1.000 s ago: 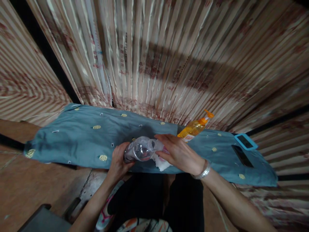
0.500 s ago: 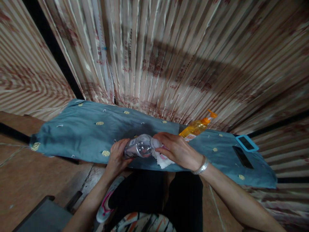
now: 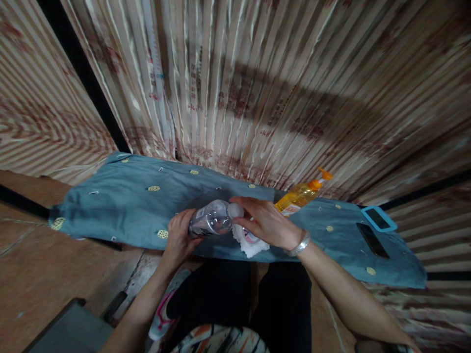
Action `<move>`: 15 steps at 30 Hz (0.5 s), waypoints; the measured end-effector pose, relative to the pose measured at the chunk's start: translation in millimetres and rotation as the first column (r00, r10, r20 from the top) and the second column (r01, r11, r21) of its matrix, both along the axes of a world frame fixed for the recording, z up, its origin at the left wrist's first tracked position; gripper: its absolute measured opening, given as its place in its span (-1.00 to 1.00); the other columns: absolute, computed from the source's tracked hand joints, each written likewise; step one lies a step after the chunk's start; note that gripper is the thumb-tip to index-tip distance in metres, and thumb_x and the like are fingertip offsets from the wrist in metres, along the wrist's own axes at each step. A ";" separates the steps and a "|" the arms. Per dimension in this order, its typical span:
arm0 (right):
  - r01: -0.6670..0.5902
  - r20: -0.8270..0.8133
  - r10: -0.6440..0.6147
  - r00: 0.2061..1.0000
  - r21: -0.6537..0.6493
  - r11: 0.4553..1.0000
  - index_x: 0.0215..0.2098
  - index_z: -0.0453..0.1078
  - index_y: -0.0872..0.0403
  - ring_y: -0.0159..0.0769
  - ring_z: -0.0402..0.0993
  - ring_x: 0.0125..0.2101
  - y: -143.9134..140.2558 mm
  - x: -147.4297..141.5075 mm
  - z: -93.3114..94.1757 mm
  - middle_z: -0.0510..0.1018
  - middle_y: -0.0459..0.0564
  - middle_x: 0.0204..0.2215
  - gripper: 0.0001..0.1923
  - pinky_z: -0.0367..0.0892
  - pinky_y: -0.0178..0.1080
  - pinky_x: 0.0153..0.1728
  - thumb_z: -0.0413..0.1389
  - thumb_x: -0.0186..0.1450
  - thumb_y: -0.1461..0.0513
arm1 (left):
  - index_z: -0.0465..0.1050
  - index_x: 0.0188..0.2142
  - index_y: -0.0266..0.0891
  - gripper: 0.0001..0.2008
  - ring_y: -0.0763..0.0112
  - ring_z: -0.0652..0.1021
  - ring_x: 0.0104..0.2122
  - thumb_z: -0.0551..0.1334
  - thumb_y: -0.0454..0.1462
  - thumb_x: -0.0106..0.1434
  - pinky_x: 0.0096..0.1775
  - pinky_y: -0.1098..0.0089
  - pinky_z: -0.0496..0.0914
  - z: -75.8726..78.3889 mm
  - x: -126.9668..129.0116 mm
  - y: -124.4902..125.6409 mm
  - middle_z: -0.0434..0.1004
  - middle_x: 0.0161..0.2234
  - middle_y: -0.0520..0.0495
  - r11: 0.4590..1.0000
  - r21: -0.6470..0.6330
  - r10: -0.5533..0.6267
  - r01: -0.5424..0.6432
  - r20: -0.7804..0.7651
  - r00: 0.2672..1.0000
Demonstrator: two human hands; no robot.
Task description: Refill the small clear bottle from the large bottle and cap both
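A clear plastic bottle (image 3: 213, 218) is tilted over the cloth-covered surface, its cap end pointing to the right. My left hand (image 3: 181, 231) is wrapped round the bottle's base end. The fingers and thumb of my right hand (image 3: 270, 220) close about the whitish bottle cap (image 3: 235, 212); a silver bracelet circles that wrist. Partly hidden beneath my right hand lies a white thing with pink marks and a ragged edge (image 3: 252, 245), whose kind I cannot make out. Just beyond that hand, a pump bottle of yellow liquid (image 3: 300, 196) with an orange pump head lies on its side.
A blue-green cloth (image 3: 128, 211) with pineapple prints covers the long narrow surface. Toward its right end lie a dark phone-like slab (image 3: 372, 240) and a blue-framed object (image 3: 379, 218). Pleated curtains (image 3: 235, 98) hang behind. A grey stool-like piece (image 3: 59, 328) stands at lower left.
My right hand has shifted slightly left and turned at the cap. The bottle has tipped up a little, and more of the white thing shows. The view has moved slightly.
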State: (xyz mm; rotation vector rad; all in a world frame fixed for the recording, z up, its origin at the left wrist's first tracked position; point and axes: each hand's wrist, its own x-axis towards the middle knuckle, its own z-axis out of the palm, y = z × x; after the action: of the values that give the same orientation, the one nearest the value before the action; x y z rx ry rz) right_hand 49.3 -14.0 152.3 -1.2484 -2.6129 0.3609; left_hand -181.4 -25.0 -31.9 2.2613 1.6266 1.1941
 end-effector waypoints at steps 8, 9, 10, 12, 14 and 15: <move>0.013 0.070 -0.014 0.997 0.012 1.000 0.01 0.31 0.14 -0.23 0.51 -0.30 3.5 -3.0 -1.3 0.58 0.06 -0.28 -0.62 0.23 -0.28 -0.33 0.05 0.35 0.05 | 0.18 0.11 -0.24 -0.35 -0.01 0.44 -0.01 0.34 -0.18 0.05 0.00 0.06 0.31 -8.0 2.2 3.2 0.41 0.00 -0.26 1.000 0.007 0.008 -0.009 0.054 0.999; -0.009 0.063 0.008 0.998 0.006 1.000 0.03 0.29 0.13 -0.23 0.50 -0.28 3.6 -2.8 -0.8 0.57 0.05 -0.26 -0.63 0.23 -0.29 -0.31 0.06 0.35 0.09 | 0.19 0.11 -0.25 -0.34 -0.02 0.45 -0.01 0.34 -0.17 0.04 0.00 0.07 0.31 -8.9 2.4 4.0 0.42 0.00 -0.27 1.000 0.007 0.008 -0.008 0.063 0.998; -0.016 0.067 0.016 0.998 -0.001 1.000 0.03 0.29 0.13 -0.24 0.50 -0.28 4.0 -2.6 -0.4 0.58 0.04 -0.27 -0.66 0.23 -0.29 -0.32 0.05 0.36 0.12 | 0.19 0.10 -0.25 -0.34 -0.02 0.45 -0.01 0.34 -0.16 0.04 0.00 0.07 0.32 -9.6 2.8 4.9 0.42 -0.01 -0.27 1.000 0.008 0.007 -0.008 0.072 0.997; 0.012 0.090 -0.011 0.996 -0.007 1.000 -0.03 0.31 0.14 -0.24 0.50 -0.31 5.4 -3.0 0.1 0.58 0.02 -0.33 -0.70 0.21 -0.29 -0.36 0.00 0.38 0.11 | 0.20 0.10 -0.25 -0.35 -0.01 0.45 -0.01 0.34 -0.14 0.04 0.00 0.07 0.32 -10.4 4.4 7.2 0.43 -0.01 -0.26 1.000 0.015 0.006 -0.008 0.093 0.996; 0.058 0.109 -0.058 0.992 0.007 0.998 -0.05 0.31 0.15 -0.24 0.51 -0.36 7.9 -4.5 -0.2 0.58 0.00 -0.38 -0.67 0.18 -0.29 -0.39 -0.02 0.39 0.07 | 0.22 0.09 -0.24 -0.35 0.00 0.46 -0.01 0.34 -0.13 0.04 0.00 0.07 0.32 -10.1 6.8 10.1 0.44 -0.02 -0.25 1.000 0.020 0.011 -0.013 0.118 0.993; 0.079 0.117 -0.080 0.990 0.017 0.997 -0.06 0.32 0.15 -0.25 0.50 -0.37 9.5 -5.7 -0.7 0.58 0.00 -0.39 -0.66 0.16 -0.29 -0.40 -0.03 0.39 0.06 | 0.22 0.09 -0.25 -0.35 0.00 0.46 -0.02 0.34 -0.13 0.03 0.00 0.07 0.32 -9.6 8.0 11.7 0.44 -0.01 -0.25 1.000 0.017 0.015 -0.018 0.131 0.991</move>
State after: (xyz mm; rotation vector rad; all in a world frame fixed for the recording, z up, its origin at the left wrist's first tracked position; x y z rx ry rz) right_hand 43.6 -4.5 151.5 -1.4055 -2.6470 0.2645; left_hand -173.4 -13.3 -41.5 2.1339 1.5956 1.3362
